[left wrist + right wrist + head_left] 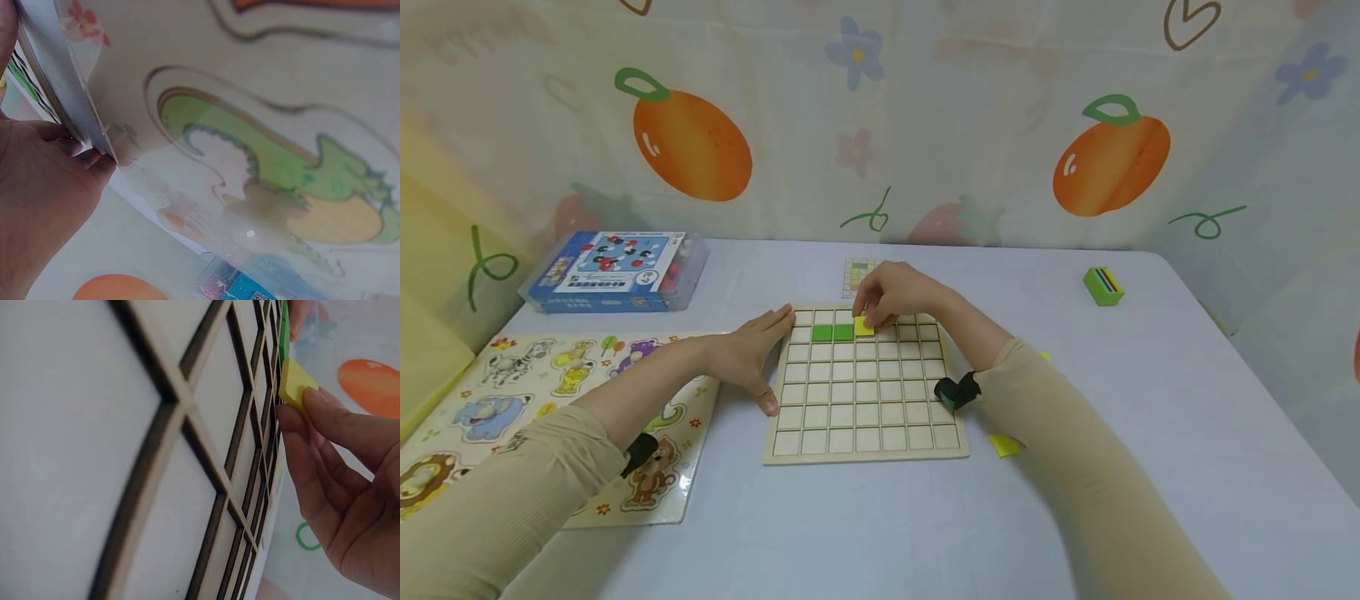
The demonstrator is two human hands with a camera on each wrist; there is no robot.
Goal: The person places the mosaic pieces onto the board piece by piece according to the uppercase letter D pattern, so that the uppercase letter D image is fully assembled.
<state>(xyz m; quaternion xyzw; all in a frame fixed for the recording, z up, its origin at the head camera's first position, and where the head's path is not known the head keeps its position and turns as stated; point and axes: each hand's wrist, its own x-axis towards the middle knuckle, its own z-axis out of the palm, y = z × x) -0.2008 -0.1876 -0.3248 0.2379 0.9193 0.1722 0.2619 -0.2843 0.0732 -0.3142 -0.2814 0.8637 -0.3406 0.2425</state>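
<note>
A wooden grid board [865, 460] lies on the white table, with two green square tiles [832, 333] side by side in its second row from the far edge. My right hand [897, 292] pinches a yellow square tile [297, 386] between thumb and fingers, just right of the green pair. In the right wrist view that tile stands tilted, its lower edge right at the grid bars. Spread along the board's left edge is my left hand [748, 352], thumb at the side and fingertips by the far left corner.
A small patterned card [854, 275] lies behind the board. To the left are an animal puzzle board [655, 510] and a boxed set [617, 273]. Yellow pieces [1004, 445] show by the right forearm. A green striped block [1103, 287] sits far right.
</note>
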